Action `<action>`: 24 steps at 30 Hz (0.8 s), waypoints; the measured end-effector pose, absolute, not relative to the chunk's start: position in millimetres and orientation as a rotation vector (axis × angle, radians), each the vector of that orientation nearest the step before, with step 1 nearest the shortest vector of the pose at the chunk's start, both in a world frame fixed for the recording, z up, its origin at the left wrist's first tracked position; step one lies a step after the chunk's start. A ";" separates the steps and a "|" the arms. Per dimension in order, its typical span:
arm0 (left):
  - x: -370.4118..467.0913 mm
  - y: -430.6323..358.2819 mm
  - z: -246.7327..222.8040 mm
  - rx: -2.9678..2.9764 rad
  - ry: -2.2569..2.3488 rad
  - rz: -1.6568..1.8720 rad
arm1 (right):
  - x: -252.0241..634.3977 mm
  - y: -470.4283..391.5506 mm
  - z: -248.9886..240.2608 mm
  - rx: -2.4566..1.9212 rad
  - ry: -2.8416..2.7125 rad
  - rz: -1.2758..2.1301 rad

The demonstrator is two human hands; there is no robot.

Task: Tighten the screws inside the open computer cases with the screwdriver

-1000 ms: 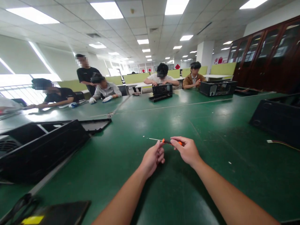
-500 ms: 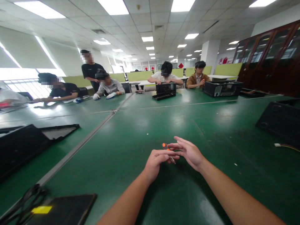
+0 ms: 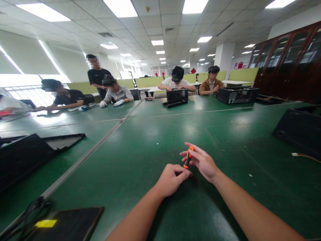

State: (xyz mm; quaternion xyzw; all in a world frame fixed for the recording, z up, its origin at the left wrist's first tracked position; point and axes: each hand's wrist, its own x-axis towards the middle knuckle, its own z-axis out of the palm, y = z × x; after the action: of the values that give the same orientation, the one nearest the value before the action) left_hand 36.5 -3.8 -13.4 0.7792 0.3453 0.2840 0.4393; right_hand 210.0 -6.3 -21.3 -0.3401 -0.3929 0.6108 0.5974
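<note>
A small screwdriver (image 3: 188,158) with an orange and black handle stands nearly upright between my hands, above the green table. Its handle rests between the thumb and fingers of my right hand (image 3: 202,162), whose index finger stretches out past it. My left hand (image 3: 172,179) is closed at the lower end, thumb and forefinger pressed together around where the shaft runs. The shaft itself is almost wholly hidden by the left fingers. Both hands are close together, their fingertips nearly meeting.
The green table (image 3: 140,144) has a metal seam at left. A black panel (image 3: 72,217) with yellow tape, cables and a black case (image 3: 22,157) lie left; another black case (image 3: 298,129) and a wire connector (image 3: 295,154) right. Several people sit opposite with an opened computer case (image 3: 177,97).
The screwdriver has turned from slanting with its shaft toward the lower right to handle-up. My right hand has taken hold of the handle, and my left fingers have curled inward.
</note>
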 end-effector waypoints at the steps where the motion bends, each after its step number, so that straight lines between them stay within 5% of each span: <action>1: 37.1 -3.2 -15.1 1.927 0.875 0.700 | 210.6 -6.7 -20.0 -0.778 -0.921 1.410; 24: 41.2 1.0 -15.9 1.527 0.822 0.769 | 213.3 -3.7 -26.2 -0.786 -1.007 1.219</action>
State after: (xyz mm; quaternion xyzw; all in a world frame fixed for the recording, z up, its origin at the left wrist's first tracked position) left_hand 41.2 1.0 -15.9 0.6541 0.3519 0.3294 0.5829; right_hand 213.3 -3.7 -26.2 -0.3438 -0.4407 0.5334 0.6349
